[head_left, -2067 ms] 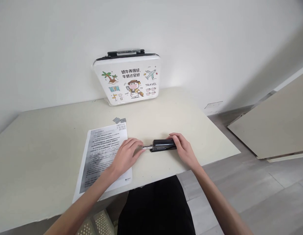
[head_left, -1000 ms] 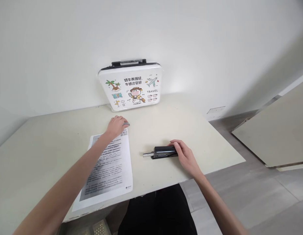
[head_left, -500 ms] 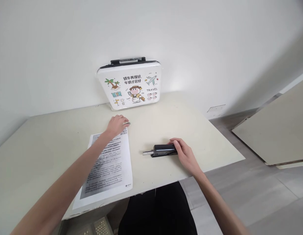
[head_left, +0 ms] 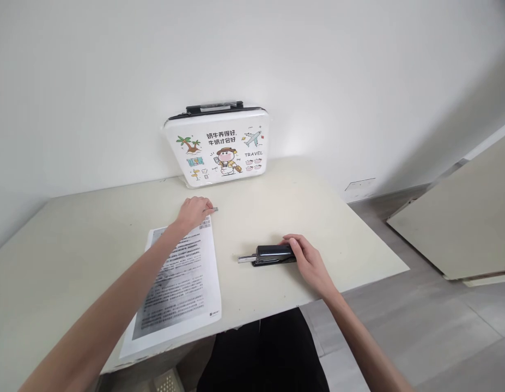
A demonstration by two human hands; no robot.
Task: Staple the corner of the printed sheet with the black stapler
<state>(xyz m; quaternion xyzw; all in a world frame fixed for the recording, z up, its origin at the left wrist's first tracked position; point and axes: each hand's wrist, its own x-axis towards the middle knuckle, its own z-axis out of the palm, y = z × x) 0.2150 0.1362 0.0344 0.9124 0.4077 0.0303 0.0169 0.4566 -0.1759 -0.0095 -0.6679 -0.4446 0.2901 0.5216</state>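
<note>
My left hand (head_left: 194,211) is above the far end of a printed sheet of paper (head_left: 209,272). Its fingers are closed on a small grey strip of staples (head_left: 213,209), which sticks out to the right of the fingertips. A black stapler (head_left: 274,252) lies on the table to the right of the paper, with a narrow metal staple tray (head_left: 247,258) sticking out of its left end. My right hand (head_left: 310,262) is wrapped round the stapler's right end, the thumb along its top.
A white case (head_left: 239,128) with cartoon prints and a black handle leans against the wall behind the pale table (head_left: 338,234). Below the table's right side is a grey floor with a pale panel (head_left: 460,218). A perforated thing (head_left: 169,381) is under the front edge.
The view has tilted slightly, so everything sits a little lower. The strip in my left fingers has turned slightly; my right hand stays on the stapler.
</note>
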